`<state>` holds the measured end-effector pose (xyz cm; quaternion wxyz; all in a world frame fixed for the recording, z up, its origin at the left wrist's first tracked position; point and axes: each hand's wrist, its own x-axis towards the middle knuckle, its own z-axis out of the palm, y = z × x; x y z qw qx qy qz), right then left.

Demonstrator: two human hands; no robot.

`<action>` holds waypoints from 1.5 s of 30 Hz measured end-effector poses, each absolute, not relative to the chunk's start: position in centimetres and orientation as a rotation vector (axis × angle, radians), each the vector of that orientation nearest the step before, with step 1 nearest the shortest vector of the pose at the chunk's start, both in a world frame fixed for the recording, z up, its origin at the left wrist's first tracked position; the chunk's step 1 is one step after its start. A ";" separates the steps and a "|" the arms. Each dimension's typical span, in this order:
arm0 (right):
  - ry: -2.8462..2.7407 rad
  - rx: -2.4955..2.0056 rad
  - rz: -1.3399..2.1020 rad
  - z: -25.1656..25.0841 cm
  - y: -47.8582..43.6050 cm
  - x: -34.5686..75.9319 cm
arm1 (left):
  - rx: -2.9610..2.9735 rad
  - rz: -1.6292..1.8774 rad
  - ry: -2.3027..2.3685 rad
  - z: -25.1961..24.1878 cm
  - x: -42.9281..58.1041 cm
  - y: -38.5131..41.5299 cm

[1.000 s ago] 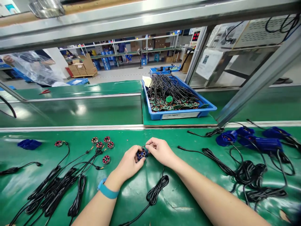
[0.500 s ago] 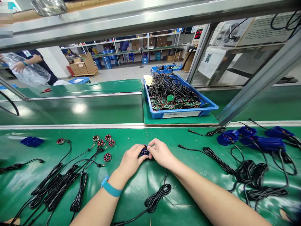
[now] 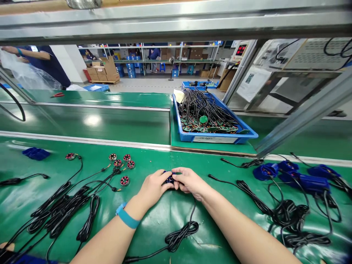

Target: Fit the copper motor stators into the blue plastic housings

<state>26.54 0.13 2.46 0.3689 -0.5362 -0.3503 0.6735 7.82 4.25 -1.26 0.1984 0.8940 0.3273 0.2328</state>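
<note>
My left hand (image 3: 152,187) is closed around a small blue plastic housing (image 3: 169,179), mostly covered by the fingers. The fingers of my right hand (image 3: 190,183) are pressed together at the right side of the same housing; whether they pinch a small part inside cannot be seen. From under my right hand a black cable runs down to a coiled bundle (image 3: 181,234) in front of me. To the left of my hands lie several small round motors with red coils (image 3: 124,180), wired to black cables (image 3: 70,209).
Blue housings with cables (image 3: 310,183) lie on the right of the green bench. A single blue housing (image 3: 35,153) sits at far left. Behind the bench rail, a blue tray (image 3: 220,139) is piled with cabled circuit boards. A metal post (image 3: 299,113) slants at right; a co-worker (image 3: 52,66) handles clear plastic.
The camera view has tilted and shifted slightly. Both hands stay on the blue housing, with the right hand's fingers slightly repositioned. The co-worker's hand with the plastic has risen.
</note>
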 end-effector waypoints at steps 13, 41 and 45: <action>-1.008 -1.261 1.705 2.1 -0.2 27.1 | 2.540 0.684 0.907 -1.0 8.4 3.4; -1.111 -1.386 1.685 1.2 -1.0 27.8 | 2.491 0.696 0.944 -1.4 8.5 3.1; -1.080 -1.410 1.687 1.3 -0.8 27.7 | 2.424 0.734 0.974 -1.3 8.5 3.0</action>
